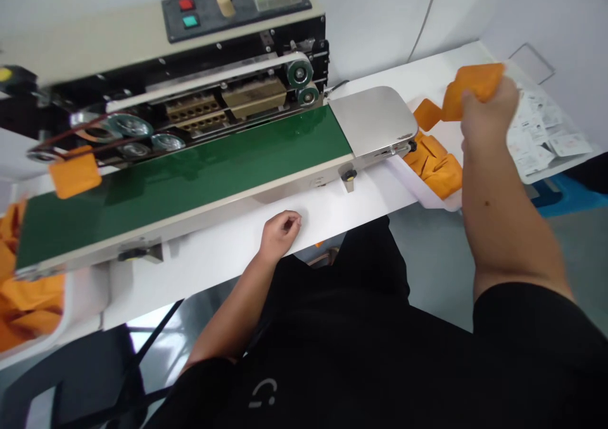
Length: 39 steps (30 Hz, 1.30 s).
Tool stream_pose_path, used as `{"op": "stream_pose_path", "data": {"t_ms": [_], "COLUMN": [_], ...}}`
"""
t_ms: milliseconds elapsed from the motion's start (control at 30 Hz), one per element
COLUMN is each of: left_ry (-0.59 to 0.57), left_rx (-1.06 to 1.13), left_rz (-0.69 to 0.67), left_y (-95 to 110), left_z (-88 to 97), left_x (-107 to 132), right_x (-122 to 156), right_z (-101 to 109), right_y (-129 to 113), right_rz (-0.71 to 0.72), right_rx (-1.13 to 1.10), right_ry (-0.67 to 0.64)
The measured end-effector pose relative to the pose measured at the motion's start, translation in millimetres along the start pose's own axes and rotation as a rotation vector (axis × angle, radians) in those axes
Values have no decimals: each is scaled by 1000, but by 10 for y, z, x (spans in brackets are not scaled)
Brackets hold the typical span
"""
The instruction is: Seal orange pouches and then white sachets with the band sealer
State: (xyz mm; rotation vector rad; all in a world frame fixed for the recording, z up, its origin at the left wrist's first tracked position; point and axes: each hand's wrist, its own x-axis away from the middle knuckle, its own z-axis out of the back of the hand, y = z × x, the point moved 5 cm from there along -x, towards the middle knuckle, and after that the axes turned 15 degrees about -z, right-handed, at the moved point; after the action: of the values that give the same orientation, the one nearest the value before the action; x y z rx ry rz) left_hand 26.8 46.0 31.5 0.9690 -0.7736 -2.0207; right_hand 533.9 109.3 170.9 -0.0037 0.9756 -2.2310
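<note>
My right hand (491, 115) is raised at the right, its fingers closed on an orange pouch (463, 96). A second orange pouch (428, 114) hangs by its lower left side; whether the two are joined I cannot tell. Below it, a white bin (430, 199) holds more orange pouches (434, 166). On the front edge of the white table rests my left hand (281, 234), loosely curled, with nothing seen in it. In front of me stands a band sealing machine with a green conveyor belt (228, 169). An orange pouch (76, 174) is at its left end, upper edge beneath the rollers.
A white bin (88, 296) of orange pouches stands under the belt's left end. Printed white packets (536, 131) lie on the table at the right. The metal end plate (375, 121) juts toward the right bin. A black chair (76, 378) is at lower left.
</note>
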Motion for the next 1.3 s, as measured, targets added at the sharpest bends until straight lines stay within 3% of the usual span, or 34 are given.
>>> {"op": "stream_pose_path", "data": {"t_ms": [67, 133, 200, 267, 367, 500, 600, 1000, 1300], "left_ry": [13, 18, -1, -35, -44, -23, -34, -36, 18], "left_rx": [18, 44, 97, 146, 155, 47, -90, -160, -75], "left_rz": [-12, -37, -73, -126, -187, -186, -190, -81, -114], "left_y": [8, 24, 47, 79, 117, 111, 83, 10, -33], "left_z": [-6, -11, -20, -29, -23, -27, -42, -82, -92], "left_x": [6, 15, 28, 39, 43, 2, -39, -21, 29], "right_x": [517, 1207, 1931, 2576, 3141, 3292, 3295, 3241, 3254], "right_z": [247, 278, 66, -285, -751, -1169, -1313, -1353, -1237], "right_y": [-43, -105, -165, -249, -443, -602, -567, -410, -429], "right_rz": [26, 98, 126, 179, 338, 470, 506, 387, 467], "right_rx": [-279, -420, -454, -340, -297, -263, -229, -338, -418], "right_ry": [51, -59, -340, -632, -775, -728, -739, -725, -673]}}
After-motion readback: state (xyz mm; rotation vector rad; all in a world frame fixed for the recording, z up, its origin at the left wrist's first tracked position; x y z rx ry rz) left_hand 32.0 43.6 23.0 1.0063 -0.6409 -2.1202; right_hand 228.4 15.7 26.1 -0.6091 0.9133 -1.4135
